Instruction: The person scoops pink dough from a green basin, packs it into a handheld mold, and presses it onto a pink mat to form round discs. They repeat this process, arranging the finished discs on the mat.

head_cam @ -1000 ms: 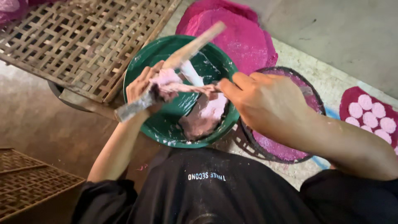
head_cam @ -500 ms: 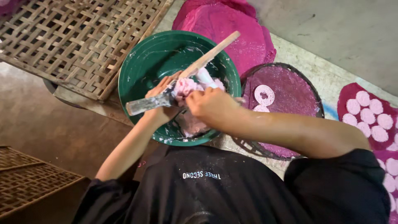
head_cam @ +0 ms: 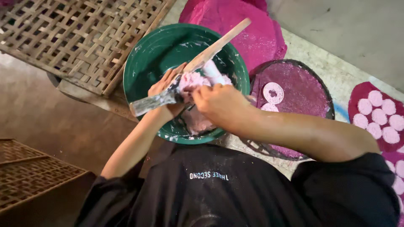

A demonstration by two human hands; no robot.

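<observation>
Left to right, placed against the green bowl:
Lower woven tray [head_cam: 29, 176]: well apart from the bowl, towards the bottom left corner.
Upper woven tray [head_cam: 80, 38]: lattice of bamboo strips, its edge just beside the bowl's left rim.
Green bowl [head_cam: 147, 54]: round, smeared inside with whitish paste, holding a pale pink dough lump [head_cam: 198, 122] low in it.
Left hand [head_cam: 166, 90]: over the bowl's middle, clenched on a paste-coated scraper [head_cam: 153, 102] whose blade juts past the bowl's left rim.
Wooden stick [head_cam: 221, 40]: slants from the hands up across the bowl's upper right rim.
Right hand [head_cam: 219, 105]: over the bowl's right half, fingers closed on a piece of pink dough [head_cam: 191, 80] pressed against the scraper.
Dark round tray [head_cam: 303, 88]: touching the bowl's right side, dusted magenta, with a pale disc [head_cam: 273, 92] on it.
Magenta cloth [head_cam: 248, 29]: beyond the bowl's upper right.
Pink discs [head_cam: 381, 115]: in rows, far right of the bowl.
</observation>
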